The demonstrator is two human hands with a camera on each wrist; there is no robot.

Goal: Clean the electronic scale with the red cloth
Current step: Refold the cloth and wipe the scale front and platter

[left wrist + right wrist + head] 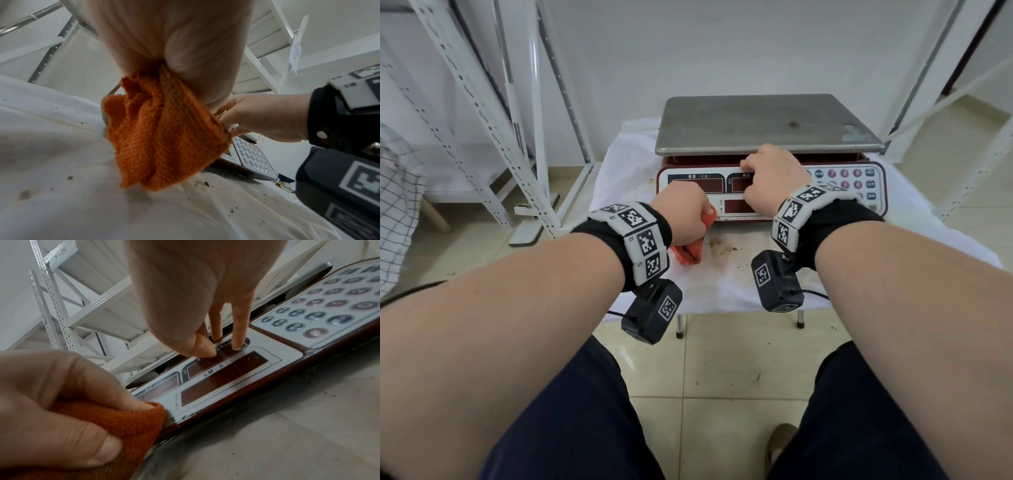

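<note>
The electronic scale (767, 123) has a grey steel pan, a dark red body and a white front panel (230, 382) with displays and a keypad (856, 183). My left hand (683, 214) grips the bunched red cloth (690, 251) (162, 142) (131, 426) against the panel's lower left corner; most of the cloth hangs down onto the table cover. My right hand (770, 181) rests on the panel's middle, its straight fingertips (238, 344) and thumb touching the upper display strip, holding nothing.
The scale stands on a small table draped in a white cover (722, 274) flecked with brown dirt. White perforated shelf frames (482, 113) stand to the left and right (962, 85). Tiled floor and my knees lie below.
</note>
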